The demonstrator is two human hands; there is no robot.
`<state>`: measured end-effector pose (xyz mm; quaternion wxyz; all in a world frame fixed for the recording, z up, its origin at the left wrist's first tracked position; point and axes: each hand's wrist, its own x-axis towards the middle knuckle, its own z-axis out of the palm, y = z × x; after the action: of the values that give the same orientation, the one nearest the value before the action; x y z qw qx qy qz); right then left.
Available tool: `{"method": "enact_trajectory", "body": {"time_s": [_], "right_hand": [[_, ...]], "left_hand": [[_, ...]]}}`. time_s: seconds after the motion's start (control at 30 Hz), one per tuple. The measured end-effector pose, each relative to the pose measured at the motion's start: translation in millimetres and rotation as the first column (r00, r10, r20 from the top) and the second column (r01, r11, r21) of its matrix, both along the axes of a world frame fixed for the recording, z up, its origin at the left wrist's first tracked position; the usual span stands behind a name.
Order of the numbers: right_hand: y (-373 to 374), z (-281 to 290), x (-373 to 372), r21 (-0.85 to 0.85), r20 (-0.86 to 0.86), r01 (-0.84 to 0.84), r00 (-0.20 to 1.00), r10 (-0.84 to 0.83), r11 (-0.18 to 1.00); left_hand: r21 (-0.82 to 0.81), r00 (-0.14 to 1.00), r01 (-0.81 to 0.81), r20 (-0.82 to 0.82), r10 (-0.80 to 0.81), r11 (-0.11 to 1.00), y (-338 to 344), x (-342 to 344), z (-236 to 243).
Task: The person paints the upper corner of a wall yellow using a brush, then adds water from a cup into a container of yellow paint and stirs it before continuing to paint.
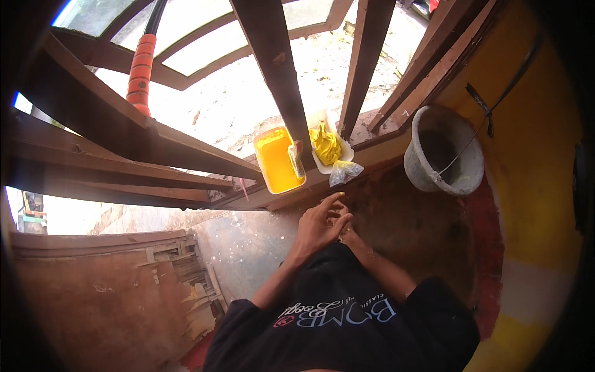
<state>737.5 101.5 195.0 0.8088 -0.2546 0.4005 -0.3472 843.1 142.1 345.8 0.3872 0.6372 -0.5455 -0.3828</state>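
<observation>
My two hands meet in front of my dark shirt. The left hand (318, 222) lies over the right, its fingers apart and reaching forward, with a yellow smear at one fingertip. Mostly hidden behind it, my right hand (348, 235) shows only in part, so its grip cannot be made out. Just ahead, on a ledge, sits a rectangular tub of yellow paint (276, 162), a small object, perhaps a brush, resting at its right edge. Beside it, a white tray (348, 152) holds a yellow plastic bag (325, 144) and a knotted clear bag (344, 173).
Dark wooden bars (273, 68) rise beyond the ledge. An orange-handled tool (141, 77) leans among them. At right, a grey bucket (416, 162) hangs or stands by the yellow wall (533, 167), a dark cord reaching into it. A splintered wooden panel (93, 291) lies at left.
</observation>
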Motion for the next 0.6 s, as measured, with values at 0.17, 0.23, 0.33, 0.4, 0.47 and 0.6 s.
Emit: {"method": "enact_trajectory", "body": {"time_s": [0.17,0.23,0.33,0.4,0.47,0.6], "right_hand": [[-17,27,61,0.064,0.047,-0.100,0.994,0.097,0.993],[-22,39,80,0.089,0.100,-0.083,0.992,0.074,0.993],[-24,41,87,0.061,-0.033,-0.065,0.997,0.067,0.996],[-26,35,88,0.042,0.030,-0.054,0.998,0.053,0.998],[-28,30,82,0.034,0.056,-0.045,0.997,0.043,0.998],[-17,19,71,-0.053,0.040,-0.039,0.998,0.041,0.998]], "left_hand": [[0.232,0.940,-0.281,-0.129,0.316,0.931,89,52,-69],[0.279,0.891,-0.382,-0.144,0.431,0.881,108,73,-85],[0.255,0.825,-0.476,-0.203,0.528,0.842,118,94,-101],[0.258,0.796,-0.493,-0.251,0.550,0.831,118,106,-112],[0.314,0.767,-0.486,-0.295,0.570,0.816,99,110,-98],[0.402,0.538,-0.260,-0.695,0.477,0.878,65,122,-103]]}}
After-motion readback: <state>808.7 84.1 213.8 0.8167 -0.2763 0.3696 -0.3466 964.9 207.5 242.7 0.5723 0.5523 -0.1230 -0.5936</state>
